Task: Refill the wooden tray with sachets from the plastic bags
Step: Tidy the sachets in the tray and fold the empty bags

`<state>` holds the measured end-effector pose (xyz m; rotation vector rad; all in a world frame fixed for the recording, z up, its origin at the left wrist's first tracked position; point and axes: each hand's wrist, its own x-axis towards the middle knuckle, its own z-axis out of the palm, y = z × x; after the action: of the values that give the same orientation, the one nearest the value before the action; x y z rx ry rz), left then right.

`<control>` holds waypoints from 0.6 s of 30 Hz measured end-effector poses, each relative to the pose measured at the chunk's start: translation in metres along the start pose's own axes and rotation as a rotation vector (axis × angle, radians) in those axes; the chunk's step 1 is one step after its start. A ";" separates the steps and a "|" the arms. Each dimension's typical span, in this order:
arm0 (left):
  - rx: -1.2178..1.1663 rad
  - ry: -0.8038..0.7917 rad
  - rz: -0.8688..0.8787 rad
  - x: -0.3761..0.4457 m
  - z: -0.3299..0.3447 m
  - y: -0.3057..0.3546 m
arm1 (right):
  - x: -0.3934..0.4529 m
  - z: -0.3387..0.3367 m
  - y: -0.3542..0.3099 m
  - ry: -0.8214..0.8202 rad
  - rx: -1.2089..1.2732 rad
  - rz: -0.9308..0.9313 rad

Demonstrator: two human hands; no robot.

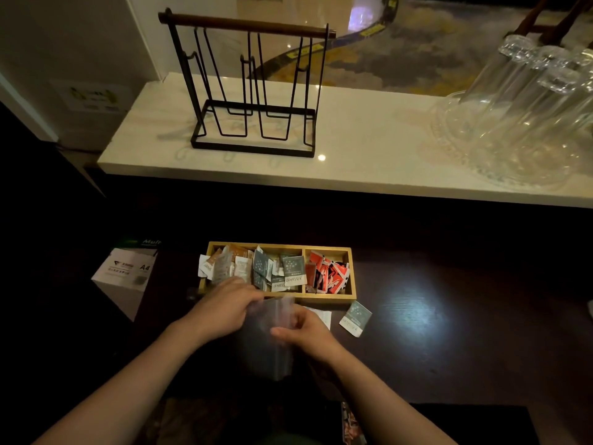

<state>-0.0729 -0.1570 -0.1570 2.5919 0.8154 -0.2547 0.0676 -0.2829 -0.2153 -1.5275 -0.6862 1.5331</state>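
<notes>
A wooden tray (350, 277) sits on the dark table, divided into compartments holding brown and white sachets (224, 264), teal sachets (293, 268) and red sachets (327, 273). Just in front of it both hands hold a clear plastic bag (272, 342) that hangs down between them. My left hand (224, 308) grips the bag's top edge on the left. My right hand (303, 327) pinches its right side. One teal sachet (355, 317) lies loose on the table right of the hands, with a white sachet (322, 316) beside it.
A box of A4 paper (126, 274) stands left of the tray. Behind, on a pale marble counter (369, 146), stand a black wire rack (253, 91) and upturned glasses on a glass dish (526, 123). A printed packet (353, 425) lies at the bottom edge.
</notes>
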 end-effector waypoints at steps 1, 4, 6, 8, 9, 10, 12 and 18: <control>0.074 0.017 0.015 -0.001 0.000 -0.003 | 0.002 0.001 0.003 -0.021 -0.008 0.008; 0.250 -0.025 0.003 -0.004 0.004 -0.016 | 0.004 -0.002 0.010 -0.053 -0.099 0.038; 0.327 -0.080 -0.017 -0.006 0.014 -0.027 | 0.005 -0.011 0.017 0.004 -0.109 0.066; 0.385 -0.055 -0.011 -0.010 0.027 -0.036 | 0.005 -0.024 0.025 0.133 -0.127 0.092; 0.402 -0.029 -0.018 -0.012 0.032 -0.040 | 0.004 -0.032 0.028 0.207 -0.136 0.108; 0.415 -0.021 -0.036 -0.013 0.035 -0.043 | 0.004 -0.040 0.031 0.286 -0.151 0.128; 0.448 0.014 -0.087 -0.014 0.044 -0.050 | 0.000 -0.055 0.032 0.470 -0.190 0.130; 0.535 0.060 -0.175 -0.019 0.073 -0.060 | -0.010 -0.105 0.040 0.975 -0.595 0.107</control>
<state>-0.1268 -0.1533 -0.2373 3.0304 1.1247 -0.5091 0.1625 -0.3300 -0.2554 -2.4890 -0.4747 0.4752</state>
